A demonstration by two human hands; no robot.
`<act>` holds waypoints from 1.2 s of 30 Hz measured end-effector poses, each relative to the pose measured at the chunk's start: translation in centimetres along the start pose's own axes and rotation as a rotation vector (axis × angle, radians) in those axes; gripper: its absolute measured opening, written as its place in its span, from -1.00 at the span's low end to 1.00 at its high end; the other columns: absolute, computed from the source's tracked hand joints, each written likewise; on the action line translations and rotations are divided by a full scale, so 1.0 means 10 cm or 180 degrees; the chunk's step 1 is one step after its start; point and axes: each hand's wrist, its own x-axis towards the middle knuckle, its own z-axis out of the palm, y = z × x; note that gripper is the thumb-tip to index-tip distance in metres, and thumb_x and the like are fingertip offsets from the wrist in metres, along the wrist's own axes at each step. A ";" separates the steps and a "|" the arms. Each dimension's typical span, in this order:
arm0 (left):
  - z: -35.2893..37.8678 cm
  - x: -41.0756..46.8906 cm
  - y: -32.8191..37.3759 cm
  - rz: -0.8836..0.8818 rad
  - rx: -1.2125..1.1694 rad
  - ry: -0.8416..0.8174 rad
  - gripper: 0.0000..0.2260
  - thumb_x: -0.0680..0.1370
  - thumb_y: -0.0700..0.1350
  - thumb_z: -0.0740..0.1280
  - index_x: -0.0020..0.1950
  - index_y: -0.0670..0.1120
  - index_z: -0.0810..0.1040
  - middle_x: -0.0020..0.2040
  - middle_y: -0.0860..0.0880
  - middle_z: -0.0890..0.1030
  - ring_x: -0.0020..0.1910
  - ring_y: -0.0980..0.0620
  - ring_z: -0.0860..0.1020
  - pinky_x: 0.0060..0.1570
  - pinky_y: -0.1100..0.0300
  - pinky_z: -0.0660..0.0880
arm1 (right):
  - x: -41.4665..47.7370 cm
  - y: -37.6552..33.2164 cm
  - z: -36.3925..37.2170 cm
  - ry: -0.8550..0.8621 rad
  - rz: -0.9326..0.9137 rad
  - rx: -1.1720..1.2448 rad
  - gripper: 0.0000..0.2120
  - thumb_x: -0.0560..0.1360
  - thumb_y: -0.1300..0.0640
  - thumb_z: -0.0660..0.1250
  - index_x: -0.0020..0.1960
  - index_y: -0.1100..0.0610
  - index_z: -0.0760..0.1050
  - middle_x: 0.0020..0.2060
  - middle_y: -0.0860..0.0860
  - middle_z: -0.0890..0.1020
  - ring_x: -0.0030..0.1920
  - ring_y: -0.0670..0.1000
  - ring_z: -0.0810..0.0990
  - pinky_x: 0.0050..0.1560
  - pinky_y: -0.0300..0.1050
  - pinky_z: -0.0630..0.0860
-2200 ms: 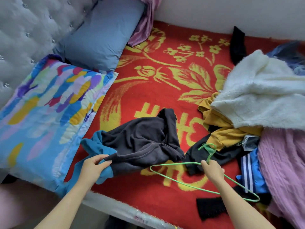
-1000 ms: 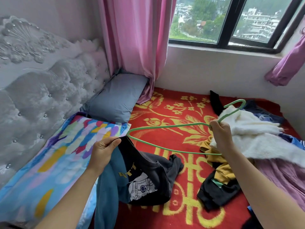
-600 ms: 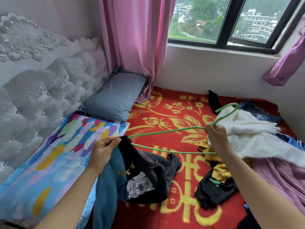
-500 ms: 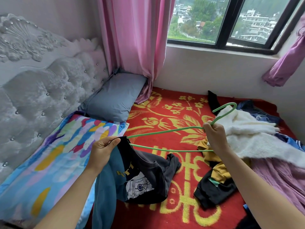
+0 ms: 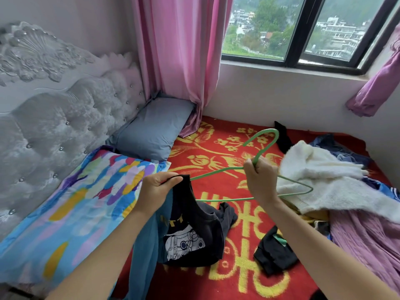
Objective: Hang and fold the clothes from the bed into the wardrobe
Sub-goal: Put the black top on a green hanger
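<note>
My left hand (image 5: 157, 190) pinches the top edge of a dark grey and teal shirt (image 5: 190, 232) with a white astronaut print, lifted off the bed. My right hand (image 5: 259, 180) grips a green wire hanger (image 5: 263, 148) just below its hook. The hanger's left tip touches the shirt's held edge beside my left fingers. Its other end sticks out to the right over a white fluffy garment (image 5: 333, 182). A heap of clothes lies on the right of the bed: a pink pleated piece (image 5: 368, 241), a black item (image 5: 275, 253) and blue pieces (image 5: 337, 148).
The bed has a red and yellow blanket (image 5: 216, 144). A multicoloured pillow (image 5: 71, 211) and a blue-grey pillow (image 5: 153, 128) lie by the grey tufted headboard (image 5: 54, 118). A pink curtain (image 5: 179, 55) hangs beside the window (image 5: 303, 29). No wardrobe shows.
My right hand has carried the hanger left and lower, bringing its left tip to the shirt's edge. My left hand has raised the shirt slightly toward the middle.
</note>
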 end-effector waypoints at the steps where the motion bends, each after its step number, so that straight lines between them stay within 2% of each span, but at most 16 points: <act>1: 0.06 0.00 0.07 0.0080 -0.0007 -0.0070 -0.83 0.42 -0.33 0.42 -0.03 -0.16 0.64 -0.37 0.40 0.57 -0.27 0.40 0.55 -0.19 0.54 0.40 | -0.07 -0.04 0.07 -0.0058 0.0091 0.0011 -0.71 0.33 -0.11 -0.06 -0.48 0.02 0.08 -0.51 -0.11 0.22 -0.43 -0.14 0.21 -0.22 -0.09 0.10; 4: 0.23 0.05 0.22 0.0353 0.0027 -0.0258 -0.87 0.42 -0.30 0.43 -0.05 -0.20 0.67 -0.32 0.36 0.59 -0.24 0.42 0.55 -0.17 0.53 0.40 | -0.23 -0.09 0.29 -0.0322 0.0415 0.0024 -0.70 0.38 -0.06 -0.03 -0.46 0.06 0.11 -0.49 -0.09 0.25 -0.40 -0.13 0.23 -0.17 -0.09 0.07; 8: 0.34 0.10 0.32 0.0622 0.0213 -0.0490 -0.88 0.43 -0.18 0.45 -0.08 -0.18 0.70 -0.22 0.05 0.66 -0.24 0.36 0.55 -0.20 0.38 0.47 | -0.36 -0.11 0.45 -0.0526 0.0758 0.0192 -0.72 0.39 -0.01 -0.01 -0.45 0.08 0.14 -0.47 -0.05 0.29 -0.37 -0.05 0.27 -0.10 -0.09 0.12; 10: 0.32 0.14 0.37 0.0569 0.0273 -0.0745 -0.86 0.43 -0.15 0.46 -0.07 -0.19 0.69 -0.24 0.08 0.63 -0.25 0.34 0.55 -0.21 0.38 0.46 | -0.36 -0.10 0.46 -0.0550 0.0920 0.0407 -0.70 0.41 -0.01 0.03 -0.44 0.09 0.18 -0.48 -0.04 0.32 -0.37 0.00 0.29 -0.06 -0.05 0.18; 13: 0.28 0.19 0.38 0.0559 0.0835 -0.1122 -0.68 0.42 0.09 0.41 0.00 -0.12 0.68 -0.15 0.05 0.67 -0.16 0.18 0.58 -0.14 0.27 0.46 | -0.31 -0.06 0.43 -0.0540 0.1157 0.0725 -0.63 0.51 0.04 0.13 -0.44 0.10 0.20 -0.52 -0.06 0.32 -0.40 -0.01 0.28 -0.03 0.00 0.24; 16: 0.23 0.21 0.35 0.0755 0.1286 -0.0973 -0.72 0.46 0.04 0.41 0.06 -0.10 0.67 -0.06 0.00 0.69 -0.07 0.04 0.61 -0.13 0.22 0.43 | -0.27 -0.05 0.41 -0.0485 0.1379 0.0998 -0.56 0.57 0.13 0.16 -0.48 0.08 0.21 -0.62 -0.14 0.32 -0.42 -0.01 0.31 0.04 0.07 0.27; 18: 0.23 0.22 0.38 0.0822 0.1230 -0.0847 -0.65 0.44 0.13 0.35 0.04 -0.09 0.68 -0.06 0.00 0.69 -0.07 0.03 0.62 -0.13 0.16 0.48 | -0.28 -0.08 0.44 -0.0503 0.1442 0.1129 -0.55 0.57 0.13 0.15 -0.49 0.06 0.19 -0.68 -0.15 0.32 -0.43 -0.02 0.29 -0.01 0.03 0.19; 21: 0.24 0.25 0.44 0.0914 0.1183 -0.0885 -0.50 0.37 0.28 0.18 -0.02 -0.04 0.69 -0.14 0.05 0.69 -0.16 0.07 0.61 -0.21 0.10 0.50 | -0.30 -0.22 0.49 -0.0646 0.1458 0.1209 -0.58 0.55 -0.04 0.11 -0.43 0.13 0.28 -0.53 -0.12 0.40 -0.38 0.03 0.37 -0.01 0.04 0.22; 23: 0.19 0.28 0.43 0.0951 0.1151 -0.0911 -0.51 0.36 0.26 0.18 -0.05 -0.04 0.70 -0.18 0.06 0.68 -0.19 0.14 0.57 -0.24 0.13 0.48 | -0.26 -0.28 0.44 -0.0907 0.1338 0.1319 -0.61 0.55 -0.13 0.08 -0.25 0.15 0.38 -0.33 -0.02 0.47 -0.24 0.05 0.46 0.03 0.06 0.33; 26: 0.07 0.34 0.38 0.0900 0.1003 -0.0872 -0.67 0.39 0.11 0.37 -0.04 -0.10 0.70 -0.22 0.24 0.62 -0.20 0.26 0.54 -0.22 0.19 0.48 | -0.13 -0.29 0.25 -0.1360 0.0850 0.1349 -0.89 0.60 0.03 0.16 -0.01 0.08 0.34 -0.12 -0.02 0.45 -0.13 -0.12 0.43 -0.06 -0.25 0.37; 28: -0.03 0.42 0.38 0.0708 0.0729 -0.0730 -0.83 0.42 -0.13 0.46 -0.02 -0.13 0.69 -0.30 0.38 0.58 -0.23 0.34 0.55 -0.17 0.32 0.47 | -0.13 -0.20 0.12 -0.0664 -0.0156 0.0726 -0.91 0.54 0.15 0.22 0.02 0.14 0.38 -0.03 0.00 0.45 -0.05 -0.15 0.40 0.02 -0.41 0.31; 30: -0.16 0.52 0.45 0.0612 0.0488 -0.0533 -0.78 0.42 -0.28 0.44 0.03 -0.08 0.64 -0.31 0.45 0.56 -0.21 0.40 0.56 -0.13 0.45 0.46 | -0.27 -0.01 0.09 -0.0035 -0.1087 0.0306 -0.91 0.46 0.23 0.20 -0.04 0.19 0.40 -0.11 0.05 0.48 -0.05 -0.12 0.40 0.07 -0.45 0.28; 31: -0.22 0.57 0.49 0.0559 0.0391 -0.0445 -0.75 0.42 -0.31 0.43 0.05 -0.07 0.61 -0.32 0.45 0.56 -0.21 0.42 0.56 -0.11 0.47 0.45 | -0.38 0.12 0.11 -0.0074 -0.1230 0.0236 -0.93 0.44 0.25 0.18 -0.09 0.19 0.40 -0.19 0.03 0.50 -0.09 -0.17 0.41 0.03 -0.46 0.30; 32: -0.28 0.62 0.53 0.0510 0.0298 -0.0367 -0.75 0.43 -0.31 0.42 0.06 -0.08 0.61 -0.33 0.44 0.56 -0.22 0.42 0.56 -0.10 0.47 0.46 | -0.50 0.22 0.13 -0.0296 -0.1080 0.0220 -0.93 0.41 0.24 0.16 -0.14 0.17 0.41 -0.25 -0.04 0.50 -0.16 -0.26 0.39 -0.04 -0.48 0.31; 34: -0.38 0.66 0.60 0.0484 0.0208 -0.0309 -0.78 0.45 -0.31 0.41 -0.03 -0.01 0.64 -0.33 0.42 0.57 -0.22 0.42 0.56 -0.10 0.48 0.46 | -0.65 0.41 0.16 -0.0799 -0.0471 0.0185 -0.87 0.38 0.18 0.15 -0.16 0.12 0.47 -0.26 -0.18 0.46 -0.20 -0.29 0.41 -0.14 -0.44 0.32; 36: -0.43 0.67 0.67 0.0525 0.0177 -0.0296 -0.67 0.45 -0.30 0.41 -0.16 0.18 0.63 -0.32 0.40 0.58 -0.22 0.41 0.57 -0.09 0.50 0.45 | -0.67 0.59 0.20 -0.1070 -0.0046 -0.0059 -0.81 0.40 0.23 0.20 -0.03 0.15 0.52 -0.11 -0.17 0.45 -0.06 -0.25 0.40 -0.05 -0.41 0.30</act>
